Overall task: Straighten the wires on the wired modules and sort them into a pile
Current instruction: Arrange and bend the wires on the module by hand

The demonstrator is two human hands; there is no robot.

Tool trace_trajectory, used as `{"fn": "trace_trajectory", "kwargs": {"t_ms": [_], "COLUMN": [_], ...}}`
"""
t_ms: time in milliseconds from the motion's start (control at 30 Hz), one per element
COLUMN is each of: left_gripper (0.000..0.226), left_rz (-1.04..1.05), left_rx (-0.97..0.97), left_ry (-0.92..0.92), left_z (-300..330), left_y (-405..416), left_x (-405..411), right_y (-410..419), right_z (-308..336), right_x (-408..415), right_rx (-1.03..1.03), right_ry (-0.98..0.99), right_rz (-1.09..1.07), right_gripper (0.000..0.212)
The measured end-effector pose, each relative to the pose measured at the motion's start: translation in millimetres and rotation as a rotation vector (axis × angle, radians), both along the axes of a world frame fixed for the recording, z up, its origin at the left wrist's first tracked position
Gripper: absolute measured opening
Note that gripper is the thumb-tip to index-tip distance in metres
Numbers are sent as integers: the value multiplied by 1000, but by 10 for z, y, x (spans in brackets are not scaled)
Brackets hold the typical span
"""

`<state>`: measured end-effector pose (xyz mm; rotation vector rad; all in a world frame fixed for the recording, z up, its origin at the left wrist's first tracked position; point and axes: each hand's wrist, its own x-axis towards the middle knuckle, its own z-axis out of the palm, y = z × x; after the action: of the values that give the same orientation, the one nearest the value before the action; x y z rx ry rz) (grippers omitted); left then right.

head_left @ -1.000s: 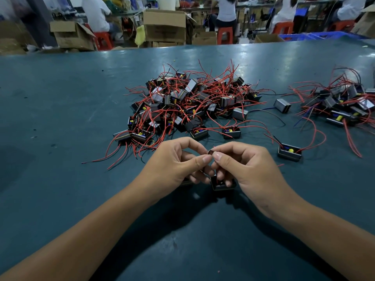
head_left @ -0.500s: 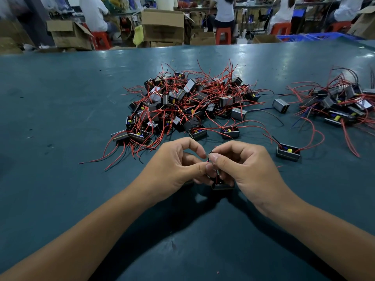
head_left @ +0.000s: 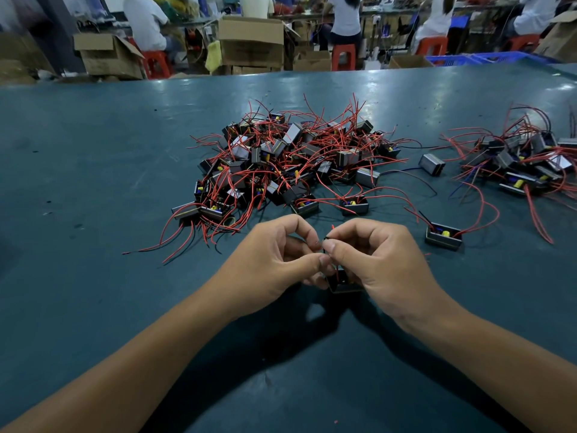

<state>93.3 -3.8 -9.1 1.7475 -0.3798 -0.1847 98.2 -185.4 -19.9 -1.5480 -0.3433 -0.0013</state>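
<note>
A small black wired module sits low between my two hands, mostly hidden by my fingers. My left hand and my right hand meet above it, and each pinches the module's thin wires between thumb and forefinger. A short red wire tip pokes up over my right forefinger. Beyond my hands lies a big tangled heap of modules with red wires. A second, smaller pile of modules lies at the far right.
A lone module with red wires lies right of my right hand, and another grey one lies between the piles. The green table stretches left. Cardboard boxes and seated people are beyond the far edge.
My hands stay together over the module. The pinch points have shifted slightly along the wires, and a red wire tip now shows above my right forefinger.
</note>
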Motion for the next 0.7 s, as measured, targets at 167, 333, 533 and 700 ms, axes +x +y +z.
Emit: {"fn": "trace_trajectory", "kwargs": {"t_ms": [167, 333, 533, 700], "left_gripper": [9, 8, 19, 19], "left_rz": [52, 17, 24, 35], "left_rx": [233, 112, 445, 504], "left_ry": [-270, -175, -798, -981], "left_z": [57, 98, 97, 64], "left_y": [112, 141, 229, 243], "left_x": [20, 21, 78, 119], "right_y": [-40, -50, -54, -66], "right_z": [27, 39, 87, 130], "right_x": [17, -2, -1, -21], "right_rx": [-93, -146, -122, -121], "right_ry": [-39, -71, -32, -7], "right_rz": [-14, 2, 68, 159], "right_gripper": [12, 12, 16, 12]}}
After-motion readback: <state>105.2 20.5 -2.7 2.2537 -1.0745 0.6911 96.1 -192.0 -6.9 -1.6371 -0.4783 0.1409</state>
